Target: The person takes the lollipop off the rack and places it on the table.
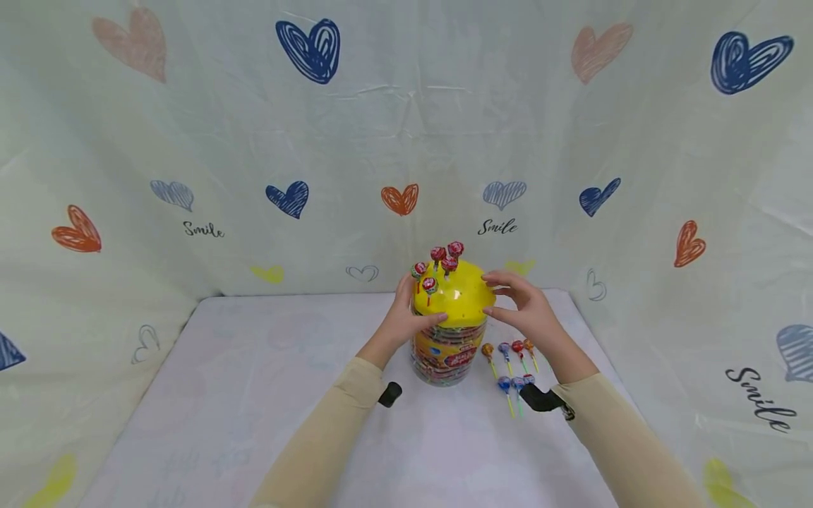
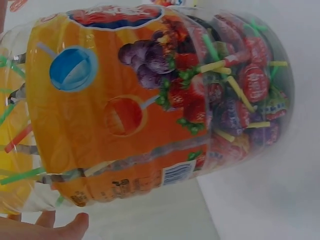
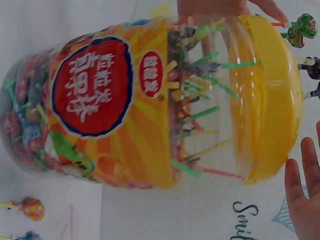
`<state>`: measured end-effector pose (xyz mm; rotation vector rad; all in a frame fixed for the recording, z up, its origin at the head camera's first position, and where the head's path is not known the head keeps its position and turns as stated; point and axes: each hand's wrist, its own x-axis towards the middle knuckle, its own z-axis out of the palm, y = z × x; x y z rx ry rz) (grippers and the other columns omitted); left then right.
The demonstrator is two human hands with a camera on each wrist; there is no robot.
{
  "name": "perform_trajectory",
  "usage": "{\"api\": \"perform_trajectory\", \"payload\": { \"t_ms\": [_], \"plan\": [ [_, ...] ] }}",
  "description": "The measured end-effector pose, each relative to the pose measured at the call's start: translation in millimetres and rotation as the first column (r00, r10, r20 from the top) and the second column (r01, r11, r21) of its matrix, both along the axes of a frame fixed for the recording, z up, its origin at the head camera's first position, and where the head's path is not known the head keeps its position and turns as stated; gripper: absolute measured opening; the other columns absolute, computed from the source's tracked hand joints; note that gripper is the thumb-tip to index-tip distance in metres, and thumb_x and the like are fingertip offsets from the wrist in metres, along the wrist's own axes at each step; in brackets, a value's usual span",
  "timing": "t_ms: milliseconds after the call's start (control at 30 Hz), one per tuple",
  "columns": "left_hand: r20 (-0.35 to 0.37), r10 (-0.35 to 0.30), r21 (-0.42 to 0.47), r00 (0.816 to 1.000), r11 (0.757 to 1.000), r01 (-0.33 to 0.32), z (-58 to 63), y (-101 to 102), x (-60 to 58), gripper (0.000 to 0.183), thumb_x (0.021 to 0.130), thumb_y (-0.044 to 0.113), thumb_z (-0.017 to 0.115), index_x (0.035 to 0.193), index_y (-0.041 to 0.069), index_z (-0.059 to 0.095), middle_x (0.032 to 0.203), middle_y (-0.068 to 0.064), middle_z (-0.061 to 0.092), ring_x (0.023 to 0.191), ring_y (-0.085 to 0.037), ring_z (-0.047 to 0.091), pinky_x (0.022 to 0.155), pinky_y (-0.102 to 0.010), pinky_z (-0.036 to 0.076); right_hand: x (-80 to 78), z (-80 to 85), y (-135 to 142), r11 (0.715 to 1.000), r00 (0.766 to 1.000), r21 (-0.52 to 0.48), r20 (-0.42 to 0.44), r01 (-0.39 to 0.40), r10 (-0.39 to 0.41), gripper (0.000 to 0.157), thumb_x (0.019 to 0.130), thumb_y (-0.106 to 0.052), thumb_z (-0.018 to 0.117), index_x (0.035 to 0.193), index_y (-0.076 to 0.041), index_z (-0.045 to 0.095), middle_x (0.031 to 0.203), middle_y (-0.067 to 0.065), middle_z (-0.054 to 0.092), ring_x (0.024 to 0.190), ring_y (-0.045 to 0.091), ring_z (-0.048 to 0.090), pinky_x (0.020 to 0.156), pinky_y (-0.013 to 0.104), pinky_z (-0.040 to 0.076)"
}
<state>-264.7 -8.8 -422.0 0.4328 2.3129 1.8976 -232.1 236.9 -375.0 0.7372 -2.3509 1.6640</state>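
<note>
A clear plastic lollipop jar [image 1: 447,356] with a yellow domed lid [image 1: 466,289] stands upright, full of wrapped lollipops. Several lollipops [image 1: 455,249] stick up out of the lid, mostly on its left and far side. My left hand [image 1: 406,314] holds the jar's top from the left, thumb across the front of the lid; its other fingers are largely hidden behind. On the right side of the lid is my right hand [image 1: 524,307], thumb and fingers spread apart, fingertips at the lid's edge. In the right wrist view those fingers [image 3: 295,180] look nearly straight, pinching nothing.
Several loose lollipops [image 1: 504,384] lie on the white tabletop [image 1: 254,395] right of the jar, partly under the right wrist and its black strap [image 1: 540,398]. A heart-printed curtain [image 1: 406,127] rises behind the table and along both sides.
</note>
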Motion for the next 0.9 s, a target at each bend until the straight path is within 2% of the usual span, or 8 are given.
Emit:
{"api": "perform_trajectory", "payload": {
  "t_ms": [133,267,500,900],
  "plan": [
    [-0.033,-0.016,0.008,0.999,1.0,0.016,0.8,1.4,-2.4,0.089,0.083,0.027,0.08,0.153,0.031,0.024,0.156,-0.004,0.012,0.136,-0.03,0.033,0.111,-0.049,0.032,-12.1,10.0,-13.5,1.0,1.0,0.021,-0.002,-0.014,0.014,0.053,0.086,0.001,0.072,0.135,-0.005,0.054,0.139,0.007,0.049,0.127,0.028,0.045,0.107,0.048,0.038],
    [-0.031,-0.021,0.017,0.999,1.0,0.021,-1.4,1.7,-3.8,0.085,0.083,0.029,0.079,0.152,0.032,0.029,0.157,-0.002,0.01,0.134,-0.029,0.035,0.11,-0.048,0.034,-25.2,18.7,-22.4,0.997,0.997,0.021,-0.004,-0.077,0.077,0.059,0.085,0.003,0.071,0.14,-0.005,0.049,0.144,0.01,0.045,0.131,0.03,0.041,0.109,0.054,0.033],
    [-0.013,-0.032,0.023,0.999,0.999,0.032,-3.5,2.6,-3.8,0.085,0.084,0.033,0.078,0.152,0.033,0.027,0.158,-0.001,0.007,0.136,-0.03,0.032,0.111,-0.05,0.032,-38.7,28.1,-27.4,0.989,0.989,0.026,0.022,-0.147,0.147,0.064,0.083,0.004,0.07,0.142,-0.004,0.046,0.143,0.011,0.045,0.132,0.029,0.04,0.111,0.052,0.031],
    [-0.029,-0.03,0.014,0.999,0.999,0.031,-5.1,1.9,-2.2,0.082,0.085,0.03,0.077,0.151,0.036,0.029,0.158,-0.003,0.007,0.137,-0.031,0.031,0.111,-0.052,0.031,-42.1,31.6,-32.9,0.986,0.987,0.049,0.029,-0.16,0.159,0.063,0.083,0.0,0.072,0.141,-0.004,0.047,0.142,0.011,0.047,0.129,0.028,0.042,0.11,0.051,0.033]
  ]
}}
